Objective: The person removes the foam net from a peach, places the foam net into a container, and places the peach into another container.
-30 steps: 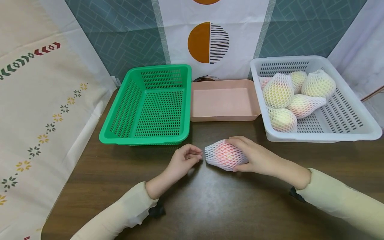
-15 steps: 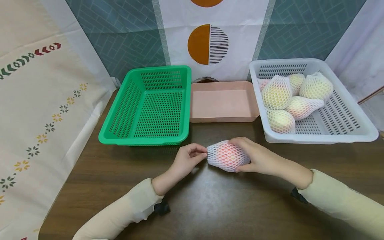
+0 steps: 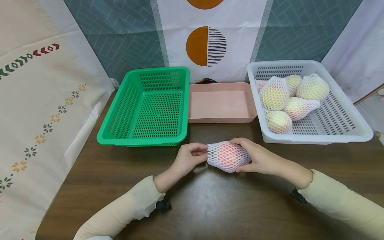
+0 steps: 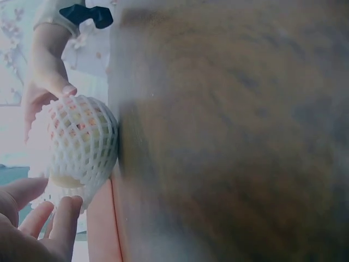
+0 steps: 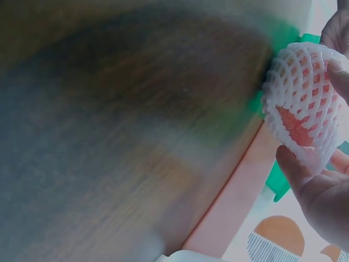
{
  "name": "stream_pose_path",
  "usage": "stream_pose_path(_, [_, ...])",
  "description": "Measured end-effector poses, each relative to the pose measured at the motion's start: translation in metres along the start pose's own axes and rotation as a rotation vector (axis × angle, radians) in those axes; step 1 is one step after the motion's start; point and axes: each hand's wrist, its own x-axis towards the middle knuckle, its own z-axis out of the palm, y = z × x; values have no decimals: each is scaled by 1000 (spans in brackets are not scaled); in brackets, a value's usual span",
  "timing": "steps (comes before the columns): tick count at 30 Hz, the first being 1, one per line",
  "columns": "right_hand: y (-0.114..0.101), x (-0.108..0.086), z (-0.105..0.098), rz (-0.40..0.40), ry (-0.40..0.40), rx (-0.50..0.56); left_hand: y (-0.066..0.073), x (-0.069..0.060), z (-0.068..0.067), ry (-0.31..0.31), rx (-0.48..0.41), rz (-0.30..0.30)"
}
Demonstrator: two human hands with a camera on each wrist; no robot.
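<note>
A round reddish fruit (image 3: 230,156) in a white foam net (image 3: 212,154) lies on its side just above or on the brown table, between the hands. My right hand (image 3: 259,159) grips it from the right, thumb below and fingers over the top. At the net's left end, the thumb and fingertips of my left hand (image 3: 189,157) pinch the edge. Pale fruit skin shows through the net's opening in the left wrist view, near the left fingers (image 4: 66,218). From the right wrist, bare red skin (image 5: 295,128) appears in a gap of the net (image 5: 302,71).
A green slotted basket (image 3: 141,141) stands behind the left hand. Beside it is a shallow pink tray (image 3: 222,120). The pale grey basket (image 3: 318,139) at the back right holds several netted fruits (image 3: 273,95). The brown table (image 3: 210,206) extends in front.
My left hand has moved right and its fingertips now meet the net's end. The right hand keeps its hold on the netted fruit, almost still.
</note>
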Motion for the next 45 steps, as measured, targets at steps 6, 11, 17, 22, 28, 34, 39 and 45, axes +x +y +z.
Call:
stream_pose_path(6, [2, -2, 0, 29, -15, 4, 0, 0, 1, -69, -63, 28])
stream_pose_path(11, [4, -3, 1, 47, -9, -7, -1, -1, 2, -95, -53, 39])
stream_pose_path(17, [5, -4, 1, 71, 26, -3, -3, 0, 5, -105, -64, 47])
stream_pose_path(22, [6, -7, 1, 58, 76, -13, -2, 0, 5, -134, -81, 28])
stream_pose_path(28, [9, -6, 1, 34, 106, -30, -2, 1, 5, -159, -82, 26])
stream_pose_path(34, [10, -4, 2, 22, 133, -27, -1, 2, 7, -167, -62, 25])
stream_pose_path(39, [10, -3, 2, 3, 142, -11, -1, 2, 7, -184, -68, 34])
stream_pose_path(45, [10, -3, 2, -17, 157, -15, 1, 2, 6, -196, -62, 60])
